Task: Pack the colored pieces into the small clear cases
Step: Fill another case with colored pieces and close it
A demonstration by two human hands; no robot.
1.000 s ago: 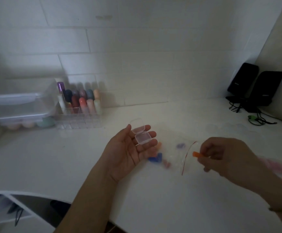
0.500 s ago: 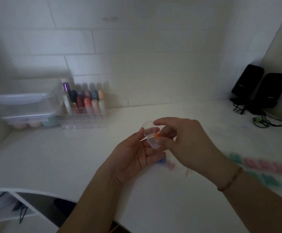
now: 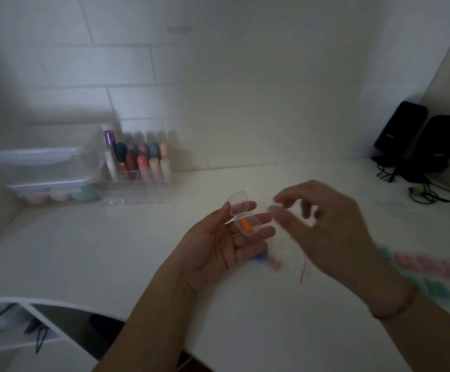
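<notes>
- While the left hand lies palm up above the white countertop, a small clear hinged plastic case rests on its nearly straight fingers, with the thumb at the case's left edge
- Its rounded square lid stands swung back on the far side, and a smooth orange oblong piece lies inside the shallow tray
- To the right, just beside the case and apart from it, the right hand hovers with loosely curled, motion-blurred fingers; nothing shows in its grip
- Near the left fingertips, a blue piece and a blurred pink piece lie on the counter under the hands, beside a crinkled clear plastic bag with a thin red edge
- At the right edge, a blurred row of pink and teal pieces lies on the counter
- Far left, a clear ribbed organiser holds upright rounded tubes, next to stacked translucent lidded boxes
- Far right, two matte black speakers stand against the wall
</notes>
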